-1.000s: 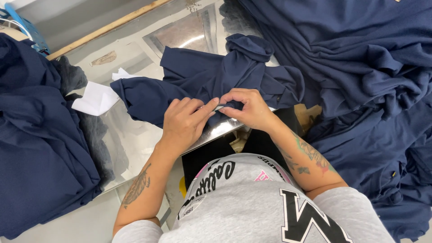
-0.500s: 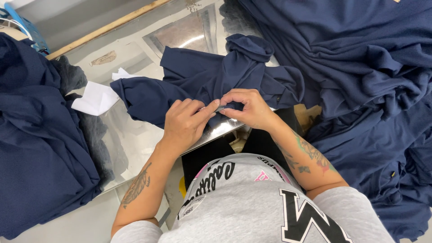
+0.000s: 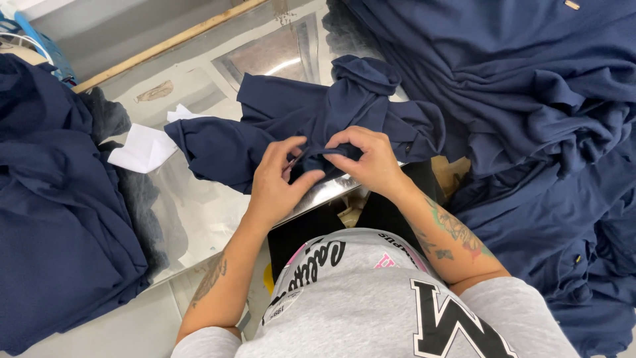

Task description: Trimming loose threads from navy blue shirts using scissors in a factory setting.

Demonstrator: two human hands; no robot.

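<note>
Pinching: left hand (image 3: 277, 187) and right hand (image 3: 366, 157) fingers clamped on one navy garment (image 3: 311, 113) fold.
Garment: lying on shiny metal table (image 3: 199, 205), between navy fabric piles (image 3: 517, 93).
Hidden: gripped edge detail, beneath fingertips.

Garment (image 3: 298, 119) on table (image 3: 199, 212), betw. piles left (image 3: 53, 219) & right (image 3: 530, 99).

Both forearms reach forward, bent at the elbows; left hand (image 3: 277, 182) and right hand (image 3: 366, 156) meet fingertip to fingertip, grips pinched shut.
</note>
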